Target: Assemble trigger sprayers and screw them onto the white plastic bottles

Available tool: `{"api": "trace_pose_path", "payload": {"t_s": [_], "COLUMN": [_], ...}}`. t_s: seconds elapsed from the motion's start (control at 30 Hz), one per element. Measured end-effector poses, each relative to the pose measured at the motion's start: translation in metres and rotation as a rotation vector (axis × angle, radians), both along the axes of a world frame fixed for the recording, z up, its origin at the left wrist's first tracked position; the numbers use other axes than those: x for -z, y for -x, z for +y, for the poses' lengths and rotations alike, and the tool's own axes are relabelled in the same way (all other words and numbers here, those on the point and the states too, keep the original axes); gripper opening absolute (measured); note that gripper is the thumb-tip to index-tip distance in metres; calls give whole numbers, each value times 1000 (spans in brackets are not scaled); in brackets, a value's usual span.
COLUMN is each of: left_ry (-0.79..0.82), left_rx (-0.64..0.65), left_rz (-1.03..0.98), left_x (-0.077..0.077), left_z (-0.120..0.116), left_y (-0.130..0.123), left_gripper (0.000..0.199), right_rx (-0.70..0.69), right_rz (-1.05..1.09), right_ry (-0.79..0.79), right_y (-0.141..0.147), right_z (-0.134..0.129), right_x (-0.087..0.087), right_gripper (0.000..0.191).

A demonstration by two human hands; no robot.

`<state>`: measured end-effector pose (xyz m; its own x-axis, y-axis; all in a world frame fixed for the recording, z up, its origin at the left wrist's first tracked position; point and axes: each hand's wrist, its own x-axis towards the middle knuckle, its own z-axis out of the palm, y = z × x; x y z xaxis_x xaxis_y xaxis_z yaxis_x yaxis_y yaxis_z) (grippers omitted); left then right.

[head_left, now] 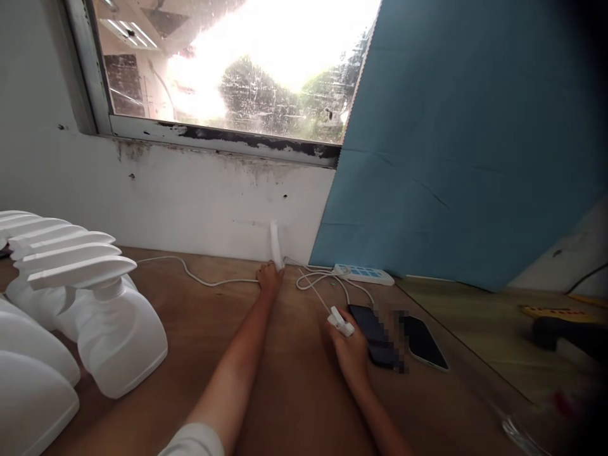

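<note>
Left hand (268,277) reaching out to the wall, fingers drawn in at the foot of a white upright bar (275,240); can't tell if that's a full grip or just steadying. Right hand (350,351) nearer me, pinching a small white block (341,323), thin lead running off it toward the wall

Head view, the only one: white cable (209,285) comes in from left of my left hand and reaches it; where it ends is hidden. Looped white leads (323,274) lie between my hands, on the far side. Power strip (363,274) beyond my right hand, by the blue sheet (403,158). Dark phone (370,332) just right of that hand, second phone (426,343) further right. White moulded pieces (121,335) well left of my left hand

Status, my read: bar is upright on the wooden table (294,386), close to the wall, so that part looks done. Still open: block is in my fingers, clear of the strip, and the leads lie loose, not tidied
</note>
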<state>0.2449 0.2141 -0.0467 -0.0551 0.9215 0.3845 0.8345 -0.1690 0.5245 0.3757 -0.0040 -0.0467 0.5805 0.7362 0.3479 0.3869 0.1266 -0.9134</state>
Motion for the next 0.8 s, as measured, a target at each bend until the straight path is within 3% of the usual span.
{"api": "trace_pose_path", "payload": {"t_s": [0.33,0.5,0.67,0.8], "left_ry": [11,-95,-181,-181], "left_rx": [-68,-93,109,324], "left_rz": [-184,-323,-438,-498], "left_x": [1,-6,-4,7], "left_z": [-1,4,9,8], "left_y": [34,37,26,18], "left_gripper": [35,50,48,79], "right_rx": [-9,-21,-24,-27], "right_rz": [-10,3,10,-8], "right_ry": [-26,-20,-15,1], "right_y": [1,1,2,2], "right_z": [0,1,1,2], "right_x": [2,1,0,0], "right_gripper": [44,43,41,41]}}
